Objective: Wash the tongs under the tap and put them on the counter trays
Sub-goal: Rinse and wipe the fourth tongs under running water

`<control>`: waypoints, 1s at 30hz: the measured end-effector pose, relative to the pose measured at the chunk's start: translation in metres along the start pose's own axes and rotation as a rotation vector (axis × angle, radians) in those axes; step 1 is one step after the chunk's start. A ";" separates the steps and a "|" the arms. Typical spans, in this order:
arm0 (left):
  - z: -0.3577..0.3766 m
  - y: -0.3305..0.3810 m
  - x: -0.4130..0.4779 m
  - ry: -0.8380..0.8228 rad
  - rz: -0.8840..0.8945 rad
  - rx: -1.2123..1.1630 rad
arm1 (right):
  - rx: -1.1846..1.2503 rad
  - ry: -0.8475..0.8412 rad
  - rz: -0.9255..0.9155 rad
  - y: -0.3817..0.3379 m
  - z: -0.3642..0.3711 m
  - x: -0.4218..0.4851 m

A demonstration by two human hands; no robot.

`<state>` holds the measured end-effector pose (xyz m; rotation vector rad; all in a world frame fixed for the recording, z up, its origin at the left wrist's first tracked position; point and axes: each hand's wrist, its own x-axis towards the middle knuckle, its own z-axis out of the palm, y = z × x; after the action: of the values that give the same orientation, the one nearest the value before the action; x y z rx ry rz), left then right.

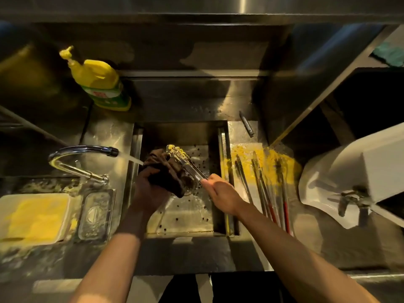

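Over the steel sink (pixel 215 219) my right hand (pixel 220 193) grips the handle end of a pair of metal tongs (pixel 185 160). Their tips, smeared yellow, point up and left toward the tap. My left hand (pixel 150 189) holds a dark brown cloth (pixel 166 171) pressed against the tongs. The chrome tap (pixel 87 149) at the left is running, and its stream falls onto the cloth. Several more tongs (pixel 262 186), some with red handles, lie on the counter right of the sink over yellow residue.
A yellow soap bottle (pixel 102 82) stands behind the sink at the left. At front left sit a white tray with yellow contents (pixel 32 217) and a small clear container (pixel 96 215). A white plastic jug (pixel 354 171) lies at the right. A dark marker (pixel 246 124) rests behind the counter tongs.
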<state>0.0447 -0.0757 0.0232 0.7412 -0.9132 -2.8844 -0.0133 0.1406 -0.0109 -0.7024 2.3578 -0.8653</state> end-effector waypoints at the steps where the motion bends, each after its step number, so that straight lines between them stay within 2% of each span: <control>1: -0.004 0.002 0.002 0.020 0.013 0.013 | -0.016 -0.016 -0.018 -0.009 0.007 0.007; 6: -0.009 0.005 0.013 0.113 0.067 0.283 | -0.068 -0.024 -0.014 -0.033 0.040 0.033; 8: -0.015 0.015 0.018 0.184 0.048 0.293 | -0.097 -0.009 -0.036 -0.029 0.043 0.036; 11: -0.030 0.033 0.024 0.315 -0.002 0.314 | -0.180 -0.103 -0.067 -0.024 0.032 0.040; 14: -0.036 0.034 0.028 0.345 -0.033 0.361 | -0.234 -0.144 -0.044 -0.022 0.024 0.046; 16: -0.030 0.023 0.031 0.393 -0.066 0.256 | -0.167 -0.107 0.016 -0.033 0.036 0.050; 19: -0.018 0.000 0.037 0.431 -0.148 0.178 | 0.175 0.034 0.220 -0.055 0.064 0.057; 20: -0.018 -0.003 0.040 0.456 -0.161 0.177 | 0.210 0.070 0.247 -0.058 0.068 0.059; 22: -0.026 0.002 0.044 0.492 -0.193 0.208 | 0.107 0.038 0.202 -0.050 0.065 0.055; 24: -0.035 0.018 0.044 0.431 -0.249 0.259 | -0.049 -0.045 0.122 -0.034 0.055 0.047; 26: -0.045 0.034 0.044 0.367 -0.233 0.333 | -0.163 -0.115 0.048 -0.024 0.043 0.043; 30: -0.064 0.058 0.043 0.161 -0.193 0.893 | -0.330 -0.208 -0.083 -0.007 0.026 0.051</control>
<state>0.0282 -0.1654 -0.0090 1.1104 -2.2276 -2.3904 -0.0319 0.0938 -0.0381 -0.9774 2.3165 -0.4120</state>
